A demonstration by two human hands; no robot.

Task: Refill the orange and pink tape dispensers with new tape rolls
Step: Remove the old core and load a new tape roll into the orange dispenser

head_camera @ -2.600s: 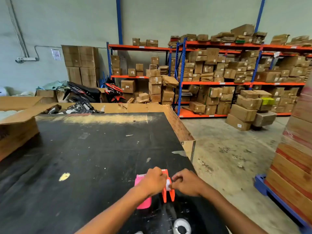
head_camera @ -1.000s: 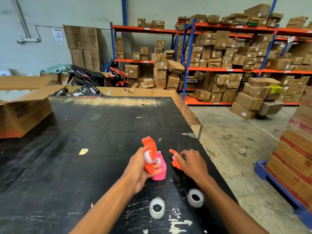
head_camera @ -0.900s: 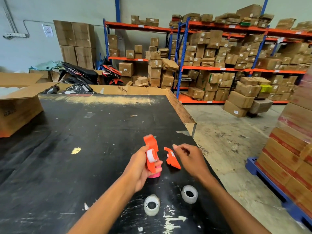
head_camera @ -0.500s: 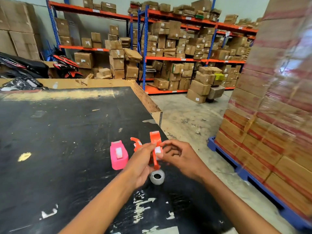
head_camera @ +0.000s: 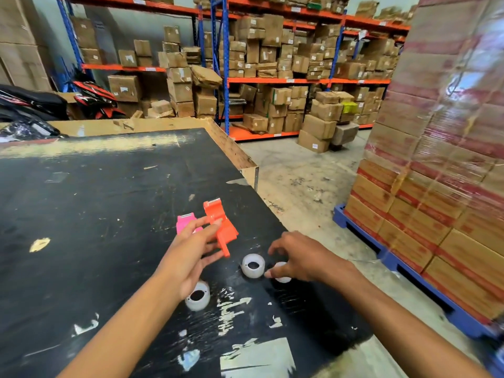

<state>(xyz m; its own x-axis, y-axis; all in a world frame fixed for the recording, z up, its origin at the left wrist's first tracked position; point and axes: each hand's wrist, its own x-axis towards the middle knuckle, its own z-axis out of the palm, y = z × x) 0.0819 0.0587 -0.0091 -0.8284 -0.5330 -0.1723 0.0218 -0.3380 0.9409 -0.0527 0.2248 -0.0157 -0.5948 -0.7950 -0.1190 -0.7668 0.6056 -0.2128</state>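
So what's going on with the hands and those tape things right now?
Left hand holds the opened orange dispenser. Right hand open, fingers on a small white roll. Pink dispenser on the table, untouched. Nothing in the way.

Orange dispenser (head_camera: 220, 222) open beside pink dispenser (head_camera: 185, 224); three white tape rolls (head_camera: 253, 265) lie nearby

Left hand (head_camera: 191, 257) gripping, right hand (head_camera: 302, 257) spread

Orange dispenser (head_camera: 220, 220), pink dispenser (head_camera: 185, 224) (white rolls (head_camera: 253, 266)), black table (head_camera: 95, 203).
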